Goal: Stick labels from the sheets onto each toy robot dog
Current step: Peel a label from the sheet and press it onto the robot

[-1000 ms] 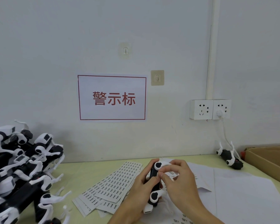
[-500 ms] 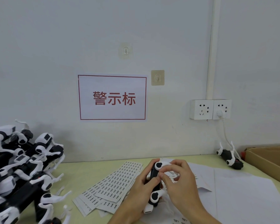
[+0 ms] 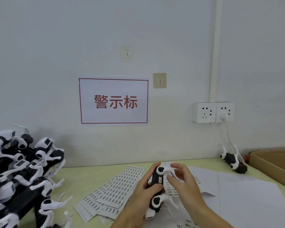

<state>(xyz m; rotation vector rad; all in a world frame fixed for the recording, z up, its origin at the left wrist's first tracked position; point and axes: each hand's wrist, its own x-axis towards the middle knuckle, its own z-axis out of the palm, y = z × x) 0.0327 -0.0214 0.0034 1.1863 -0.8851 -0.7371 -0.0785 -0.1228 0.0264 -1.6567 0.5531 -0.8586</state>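
Left hand (image 3: 144,190) grips dog (image 3: 157,189) round black body, thumb across front, held above table (image 3: 76,181) over sheets (image 3: 120,186). Small label (image 3: 160,179) now visible on dog's body; a second ago right fingers covered that spot. Right hand (image 3: 184,183) has lifted off dog, fingers spread loose, holding nothing, blurred so exact pose unclear, possibly brushing white leg. Dog pile (image 3: 20,176) at left unchanged. Single dog (image 3: 234,161) by box (image 3: 273,162) at right, same place. Loose papers (image 3: 247,195) under right wrist.
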